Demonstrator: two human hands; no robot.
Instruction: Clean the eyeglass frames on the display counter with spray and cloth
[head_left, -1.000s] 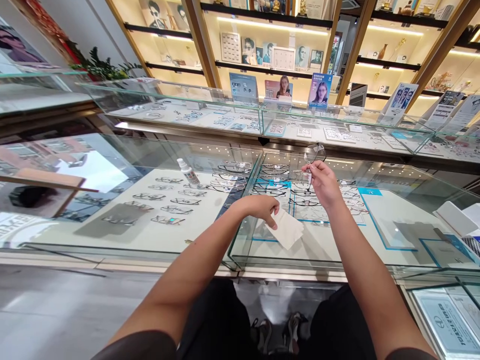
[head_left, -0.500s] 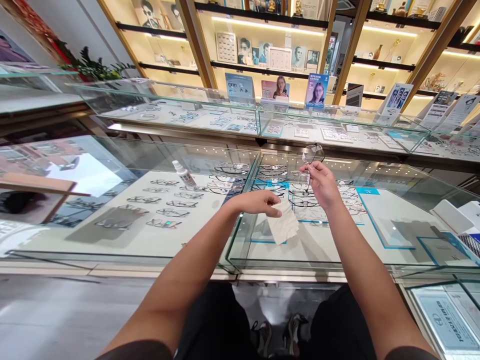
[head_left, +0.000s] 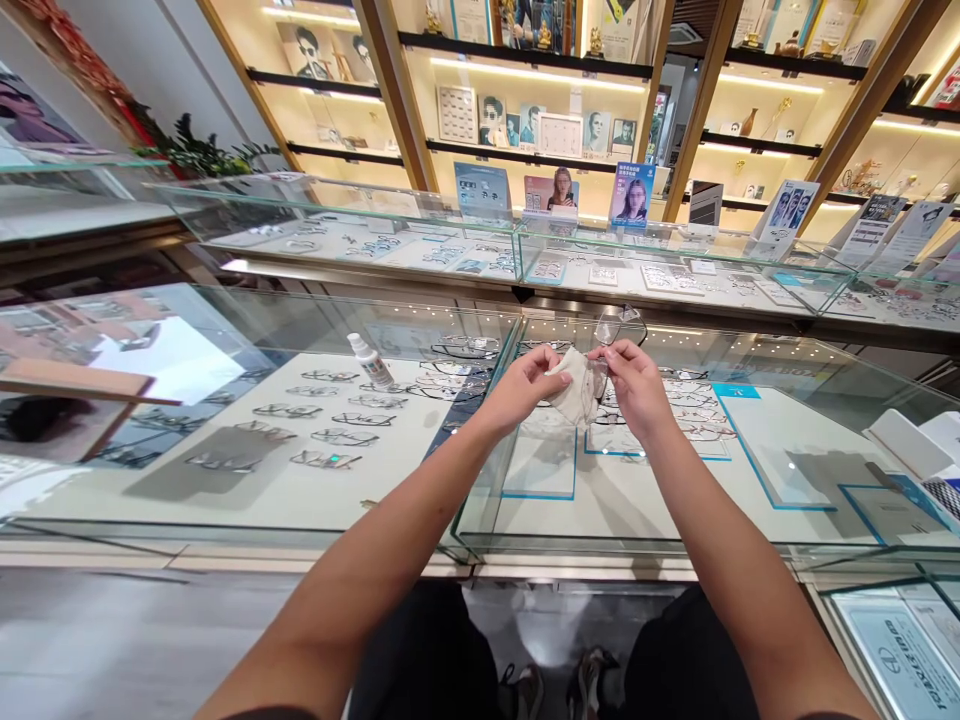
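Note:
My left hand (head_left: 529, 383) pinches a cream cleaning cloth (head_left: 576, 400), which hangs in folds over the glass counter. A pair of eyeglasses (head_left: 622, 323) with a thin dark frame is gripped between the fingers of my right hand (head_left: 634, 382). One lens stands up above that hand, while the cloth lies against the other side of the glasses and hides part of it. Both hands are close together above the display case. Further left, a white spray bottle (head_left: 370, 361) stands on the glass.
Beneath the glass of the counter (head_left: 420, 490) lie rows of eyeglass frames (head_left: 345, 437). A second glass case (head_left: 442, 225) with display cards on top runs behind it. An open white box (head_left: 911, 440) sits at the right, and lit shelves (head_left: 525, 70) line the back wall.
My left hand has moved up and right, bringing the cloth against the eyeglasses. The cloth is now bunched rather than hanging flat. My right hand has lowered slightly.

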